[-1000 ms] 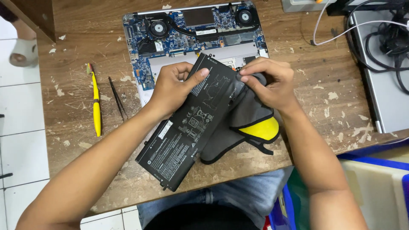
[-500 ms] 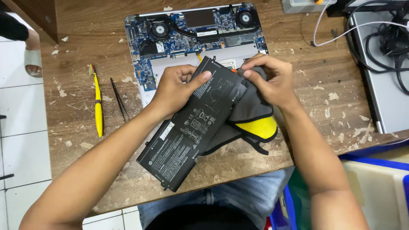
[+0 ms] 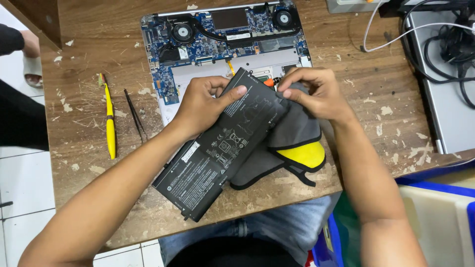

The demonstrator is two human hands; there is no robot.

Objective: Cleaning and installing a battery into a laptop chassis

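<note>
Now gripping flat black battery (image 3: 222, 148) near its top edge with left hand (image 3: 200, 106), thumb across. Right hand (image 3: 316, 94) pinched shut on grey-and-yellow cloth (image 3: 292, 143), shifted slightly along battery's corner since earlier; wiping apparently ongoing. Opened laptop (image 3: 222, 34) just beyond knuckles.

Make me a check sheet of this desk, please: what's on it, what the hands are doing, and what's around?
Surface: wooden desk, scratched, flecked with pale chips.
Job's things: black battery lying slantwise, grey-and-yellow cloth at its upper end; opened laptop behind, board and fans bare.
Clutter: yellow tool and black tweezers side by side, left of the laptop.
Grips: left hand holds the battery's upper end; right hand presses the cloth against it.
Cables: white cable and black cables at the far right.
Surroundings: grey laptop on the right, blue bin below it, white tiled floor.
</note>
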